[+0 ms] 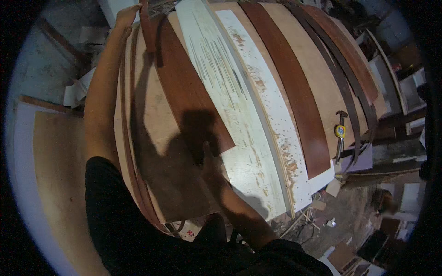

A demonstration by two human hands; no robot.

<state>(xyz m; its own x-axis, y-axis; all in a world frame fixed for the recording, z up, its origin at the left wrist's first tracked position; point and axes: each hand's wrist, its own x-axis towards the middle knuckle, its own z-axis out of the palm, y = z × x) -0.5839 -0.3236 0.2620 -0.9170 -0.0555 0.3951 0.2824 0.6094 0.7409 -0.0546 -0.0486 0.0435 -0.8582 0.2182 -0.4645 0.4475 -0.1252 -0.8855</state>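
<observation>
At the far left, my left hand (128, 17) is closed around a narrow brown strip (146, 27), which hangs over the large worktable. My right hand (211, 163) rests at the near end of a dark brown wood-look board (184, 78). It lies in shadow, with at least one finger stretched out and the others hard to make out. Under and beside that board lies a long pale, scratched panel (239, 124), with a raised grey strip (258, 101) along its right side.
Right of the strip lie a speckled white panel (269, 101) and another brown board (294, 87). A hammer (340, 120) and a yellow tape measure (340, 131) lie near the table's right edge, beside long dark strips (343, 83). Offcuts (317, 204) litter the floor.
</observation>
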